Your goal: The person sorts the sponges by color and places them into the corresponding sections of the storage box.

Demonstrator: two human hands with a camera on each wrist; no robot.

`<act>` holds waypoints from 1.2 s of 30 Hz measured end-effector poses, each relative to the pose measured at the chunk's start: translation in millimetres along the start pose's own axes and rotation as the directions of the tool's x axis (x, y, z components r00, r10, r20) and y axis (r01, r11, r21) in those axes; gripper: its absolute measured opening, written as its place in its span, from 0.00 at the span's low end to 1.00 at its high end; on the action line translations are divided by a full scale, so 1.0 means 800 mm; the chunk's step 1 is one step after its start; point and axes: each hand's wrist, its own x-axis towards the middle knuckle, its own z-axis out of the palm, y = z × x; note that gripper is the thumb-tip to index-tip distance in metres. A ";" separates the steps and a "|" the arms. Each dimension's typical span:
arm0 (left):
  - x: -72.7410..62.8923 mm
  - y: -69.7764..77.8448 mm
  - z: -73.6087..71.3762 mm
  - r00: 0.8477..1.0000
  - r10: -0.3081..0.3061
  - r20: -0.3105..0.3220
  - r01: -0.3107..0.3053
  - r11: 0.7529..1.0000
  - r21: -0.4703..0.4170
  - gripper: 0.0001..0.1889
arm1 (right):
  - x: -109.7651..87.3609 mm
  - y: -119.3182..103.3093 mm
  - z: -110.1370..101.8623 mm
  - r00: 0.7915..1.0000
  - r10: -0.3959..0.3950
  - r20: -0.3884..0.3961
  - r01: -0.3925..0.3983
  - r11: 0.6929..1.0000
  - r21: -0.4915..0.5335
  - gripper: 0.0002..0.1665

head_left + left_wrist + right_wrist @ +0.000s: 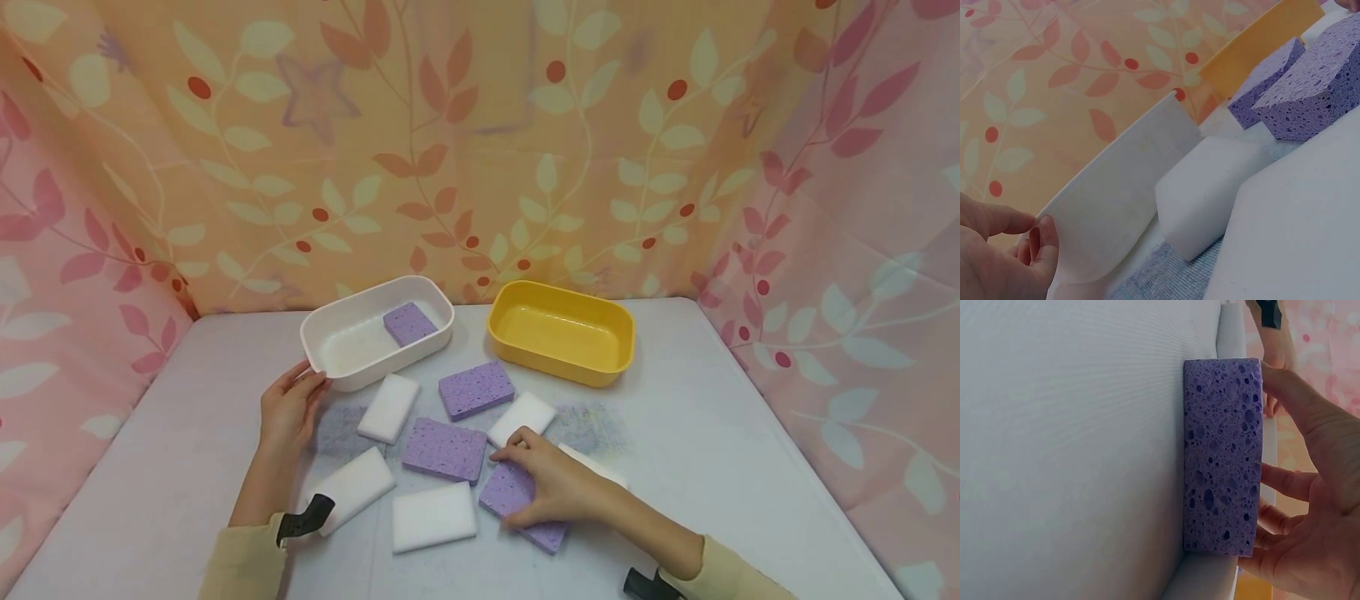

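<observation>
Purple sponge lies on the table beneath the right hand, its fingers arched; whether they clasp it, I cannot tell. Left hand pinches the white tray holding 1 matching sponge.

Sponges: purple, speckled with darker pores. Blocks: plain white. One tray white, the other basin solid yellow. Tabletop whitish, blue-grey smudging mid-surface. Rear curtain orange-yellow, patterned with cream and orange leaves, red dots; right-hand drape pink, leaves magenta and pale. Sleeves beige; wrist mounts black.
</observation>
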 end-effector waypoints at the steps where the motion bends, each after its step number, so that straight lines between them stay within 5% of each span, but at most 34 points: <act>1: 0.000 0.000 0.000 1.000 0.004 0.000 -0.004 1.000 0.004 0.31 | 0.000 -0.001 0.001 1.000 -0.005 -0.002 0.005 1.000 -0.009 0.48; 18: -0.002 -0.001 0.003 0.999 0.048 0.008 -0.048 0.998 0.032 0.28 | 0.002 -0.016 -0.014 1.000 0.002 0.011 -0.002 1.000 0.028 0.48; 36: 0.001 0.000 0.001 1.000 0.008 -0.008 -0.007 1.000 0.024 0.32 | 0.009 -0.028 -0.036 0.997 -0.057 -0.046 0.057 0.998 0.015 0.49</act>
